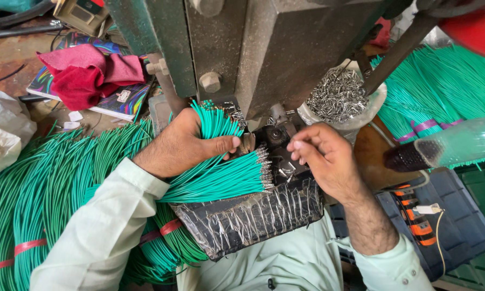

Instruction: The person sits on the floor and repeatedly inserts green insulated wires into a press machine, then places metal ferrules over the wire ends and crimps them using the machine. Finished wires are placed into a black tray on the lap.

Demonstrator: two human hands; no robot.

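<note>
Head view: left hand (186, 141) grips green wires (221, 175); right hand (322, 156) pinches at press (277, 137).

Left hand (186, 143) curled closed, thumb pressed forward; right hand (320, 156) fingertips pinched, wrist bent inward.

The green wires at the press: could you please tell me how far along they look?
Done: the wires in the fanned bundle under the left hand already show metal terminals at their tips. In hand: the right hand pinches something small at the press die; what it is cannot be made out. Left: large coils of green wire and a bag of loose terminals.
</note>
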